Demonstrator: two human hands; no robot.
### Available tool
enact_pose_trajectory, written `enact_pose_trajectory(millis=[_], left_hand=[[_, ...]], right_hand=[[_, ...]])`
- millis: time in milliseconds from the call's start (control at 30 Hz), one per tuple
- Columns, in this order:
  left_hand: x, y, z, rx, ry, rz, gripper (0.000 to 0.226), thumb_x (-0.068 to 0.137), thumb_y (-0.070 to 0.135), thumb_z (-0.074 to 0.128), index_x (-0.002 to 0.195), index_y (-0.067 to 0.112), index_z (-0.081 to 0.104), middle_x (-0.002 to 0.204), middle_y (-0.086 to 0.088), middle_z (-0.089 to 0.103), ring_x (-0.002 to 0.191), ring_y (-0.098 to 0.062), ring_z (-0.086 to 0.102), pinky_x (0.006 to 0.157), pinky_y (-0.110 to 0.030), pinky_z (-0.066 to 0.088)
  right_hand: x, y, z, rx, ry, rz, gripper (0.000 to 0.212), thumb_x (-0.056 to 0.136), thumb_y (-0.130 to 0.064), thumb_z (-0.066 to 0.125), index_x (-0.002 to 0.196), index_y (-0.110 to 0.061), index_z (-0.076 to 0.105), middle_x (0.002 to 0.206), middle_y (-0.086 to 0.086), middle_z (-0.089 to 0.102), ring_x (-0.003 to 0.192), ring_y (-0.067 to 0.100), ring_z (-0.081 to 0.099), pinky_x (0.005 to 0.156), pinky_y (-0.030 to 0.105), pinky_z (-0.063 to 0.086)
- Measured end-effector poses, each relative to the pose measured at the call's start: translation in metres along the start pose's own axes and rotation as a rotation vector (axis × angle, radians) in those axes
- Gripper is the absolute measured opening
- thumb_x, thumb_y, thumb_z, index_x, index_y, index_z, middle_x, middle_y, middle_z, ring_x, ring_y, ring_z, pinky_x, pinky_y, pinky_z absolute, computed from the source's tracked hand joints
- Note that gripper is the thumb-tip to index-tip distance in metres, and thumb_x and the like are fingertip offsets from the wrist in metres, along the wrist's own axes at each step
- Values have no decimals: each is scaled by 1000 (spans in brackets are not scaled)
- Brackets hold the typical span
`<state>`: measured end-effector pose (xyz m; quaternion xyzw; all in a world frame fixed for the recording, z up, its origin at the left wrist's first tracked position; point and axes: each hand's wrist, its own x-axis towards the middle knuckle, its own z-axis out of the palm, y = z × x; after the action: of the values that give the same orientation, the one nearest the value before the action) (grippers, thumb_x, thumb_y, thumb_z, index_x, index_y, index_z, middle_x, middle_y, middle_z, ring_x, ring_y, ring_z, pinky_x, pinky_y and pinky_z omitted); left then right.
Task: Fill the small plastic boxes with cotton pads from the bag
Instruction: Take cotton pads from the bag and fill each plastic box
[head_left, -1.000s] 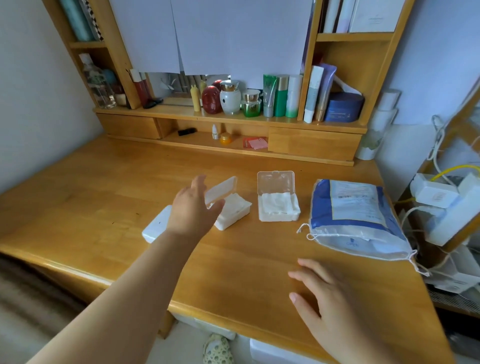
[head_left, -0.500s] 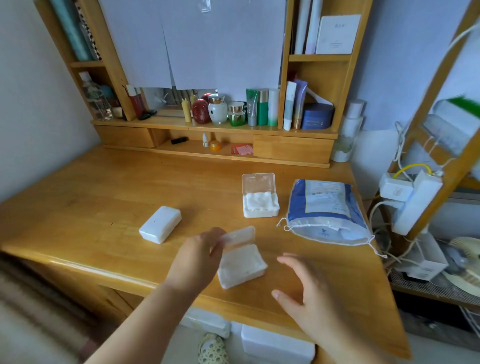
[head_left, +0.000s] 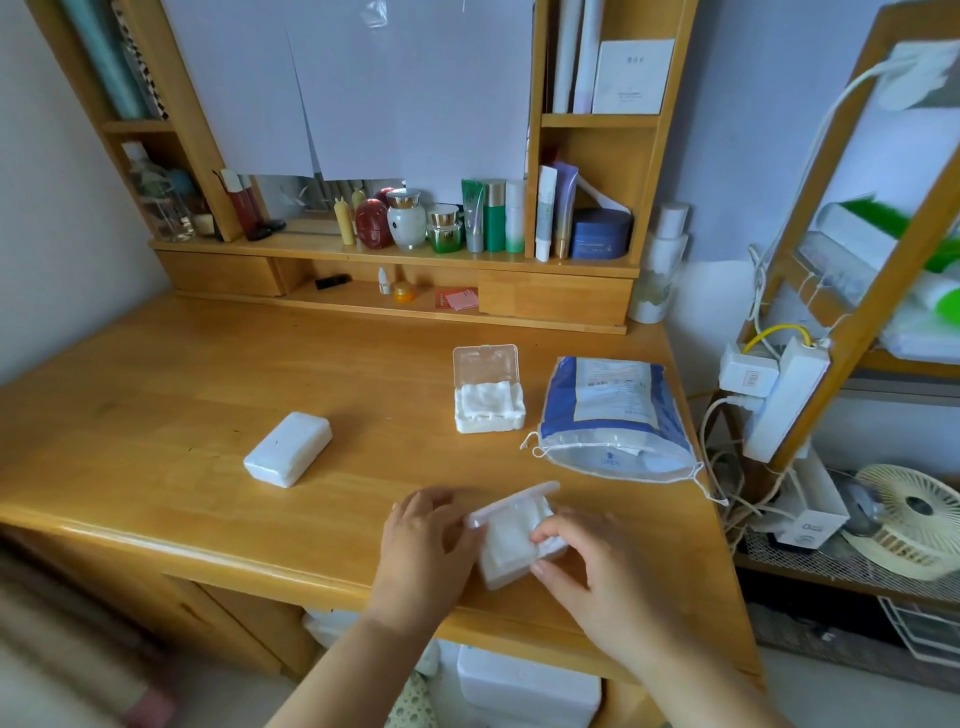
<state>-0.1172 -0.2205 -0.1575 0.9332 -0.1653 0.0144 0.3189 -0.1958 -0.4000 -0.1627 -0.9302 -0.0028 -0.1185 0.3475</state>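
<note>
Wooden desk, near edge: open pad box full of cotton pads, gripped between left hand and right hand, fingers curled on its sides. Probably light, thin-walled; hold base, not hinged lid.

We have both forearms in from 6 o'clock, hands close together low centre. Our left hand curls fingers at 9 o'clock of the small box; our right hand pinches its 3 o'clock edge.

desk | closed box | open box | held box | bag
</note>
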Motion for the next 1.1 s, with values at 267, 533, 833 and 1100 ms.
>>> enact_pose_trajectory(millis=[267, 533, 833, 1100], left_hand=[[-12, 41, -28, -700, -78, -305, 29, 96, 20, 53, 72, 18, 70, 65, 1, 71, 59, -18, 68, 50, -21, 51], [-57, 83, -51, -1032, -199, -340, 21, 93, 32, 57, 89, 21, 75, 84, -9, 74, 72, -24, 71, 55, -30, 54], [-97, 104, -67, -1125, -237, -295, 19, 83, 13, 69, 101, 8, 67, 72, -5, 71, 57, -15, 64, 46, -25, 48], [-118, 116, -69, -1083, -196, -170, 30, 70, 21, 69, 98, 9, 67, 70, -6, 70, 55, -16, 64, 46, -25, 48]], right_hand=[[-17, -21, -20, 526, 78, 168, 33, 72, -49, 71, 102, -47, 55, 116, -29, 56, 114, -8, 50, 91, 13, 39], [-39, -65, -64, 1069, 12, 434, 25, 83, -25, 65, 107, -29, 62, 98, 10, 71, 75, 29, 71, 59, 32, 57], [-68, -88, -101, 1194, -264, 377, 42, 82, -40, 51, 118, -21, 60, 95, 18, 71, 77, 28, 70, 62, 32, 58], [-80, -100, -115, 777, -267, 360, 41, 90, 2, 40, 119, -21, 57, 86, 13, 73, 74, 24, 72, 58, 26, 55]])
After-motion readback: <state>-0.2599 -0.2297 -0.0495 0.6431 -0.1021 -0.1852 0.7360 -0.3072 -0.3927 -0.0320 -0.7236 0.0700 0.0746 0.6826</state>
